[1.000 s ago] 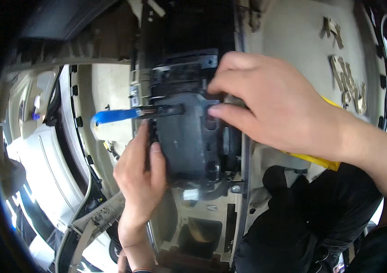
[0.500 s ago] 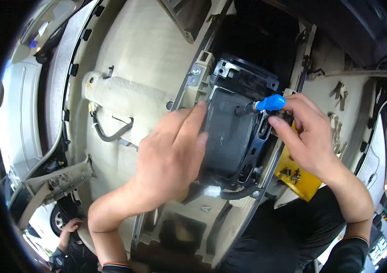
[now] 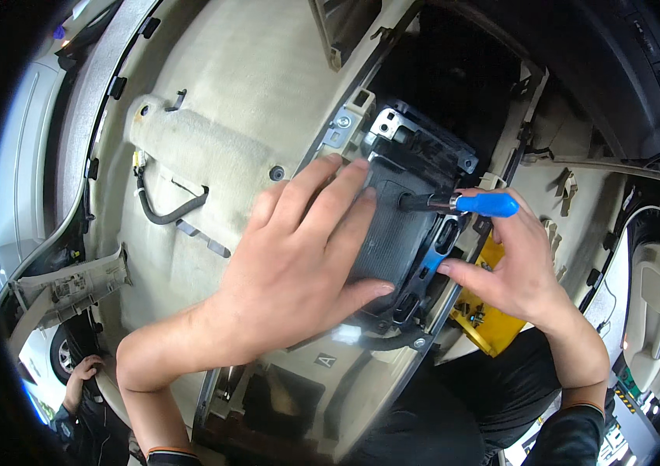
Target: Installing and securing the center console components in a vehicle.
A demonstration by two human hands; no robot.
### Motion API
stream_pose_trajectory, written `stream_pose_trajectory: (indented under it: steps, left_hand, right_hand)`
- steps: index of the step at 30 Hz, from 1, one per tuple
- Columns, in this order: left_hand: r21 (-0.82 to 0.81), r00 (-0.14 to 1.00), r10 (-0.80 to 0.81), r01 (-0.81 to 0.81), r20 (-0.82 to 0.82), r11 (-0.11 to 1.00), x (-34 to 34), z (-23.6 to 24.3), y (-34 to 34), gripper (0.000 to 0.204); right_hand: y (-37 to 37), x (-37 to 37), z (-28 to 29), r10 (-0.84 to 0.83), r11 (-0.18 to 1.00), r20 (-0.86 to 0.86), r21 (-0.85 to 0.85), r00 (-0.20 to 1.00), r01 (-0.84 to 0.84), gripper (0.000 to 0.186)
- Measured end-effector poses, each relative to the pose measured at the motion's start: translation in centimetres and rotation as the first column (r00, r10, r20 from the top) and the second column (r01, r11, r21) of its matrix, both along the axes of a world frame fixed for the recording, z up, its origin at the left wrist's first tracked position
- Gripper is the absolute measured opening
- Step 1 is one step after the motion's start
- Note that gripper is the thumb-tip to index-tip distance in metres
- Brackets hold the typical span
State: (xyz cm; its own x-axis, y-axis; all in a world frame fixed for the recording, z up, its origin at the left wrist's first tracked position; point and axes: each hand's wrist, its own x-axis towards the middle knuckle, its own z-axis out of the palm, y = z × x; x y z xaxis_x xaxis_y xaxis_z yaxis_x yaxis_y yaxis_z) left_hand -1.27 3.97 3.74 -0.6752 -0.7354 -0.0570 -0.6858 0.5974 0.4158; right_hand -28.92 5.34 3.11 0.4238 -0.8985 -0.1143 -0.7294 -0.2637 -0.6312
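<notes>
A black unit with a ribbed top panel [image 3: 394, 245] sits in the opened centre channel. My left hand [image 3: 306, 252] lies over its left side and the adjoining edge, fingers spread and thumb on the panel. A blue-handled tool [image 3: 485, 204] with a silver collar and dark shaft meets the panel, tilted toward the right. My right hand [image 3: 501, 264] grips the unit's right side beneath the blue handle, thumb on the edge; its index fingertip is hidden. Just below that hand, a yellow tray [image 3: 491, 334] holds several small dark fasteners.
Bare beige car floor lining [image 3: 221, 78] spreads left, with a dark cable [image 3: 167, 216]. A dark trim panel [image 3: 617, 70] fills the upper right. A loose trim piece [image 3: 73, 287] lies lower left. Another person's hand [image 3: 89, 366] shows at the lower left, by a wheel.
The view has turned since a second ago. My left hand has spread further over the panel. My right hand, earlier above the panel, is now at the unit's right side, under the blue handle.
</notes>
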Motion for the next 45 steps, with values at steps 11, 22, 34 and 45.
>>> stream_pose_trajectory:
  steps: [11, 22, 34, 45]
  left_hand:
    - [0.006, 0.997, -0.063, 0.063, 0.033, 0.998, 0.5, 0.0, -0.8, 0.059]
    - [0.028, 0.965, -0.255, 0.257, -0.063, 0.966, 0.9, 0.4, -4.2, 0.043]
    - [-0.118, 0.915, -0.197, 0.165, -0.353, 0.979, 1.3, -2.3, -3.9, 0.013]
    - [-0.107, 0.886, -0.206, 0.177, -0.416, 0.978, 1.8, -3.1, -3.6, 0.015]
  right_hand:
    - [0.6, 0.4, -0.9, -0.005, 0.995, 0.01, -0.103, 1.0, 0.006, 0.052]
    - [0.7, -0.1, -0.8, -0.043, 0.998, 0.042, -0.043, 0.998, 0.045, 0.044]
    - [2.3, 2.3, 3.8, 0.091, 0.984, -0.201, -0.131, 0.975, -0.119, 0.042]
    - [2.4, 5.4, 2.9, 0.395, 0.915, -0.176, -0.013, 0.902, -0.403, 0.054]
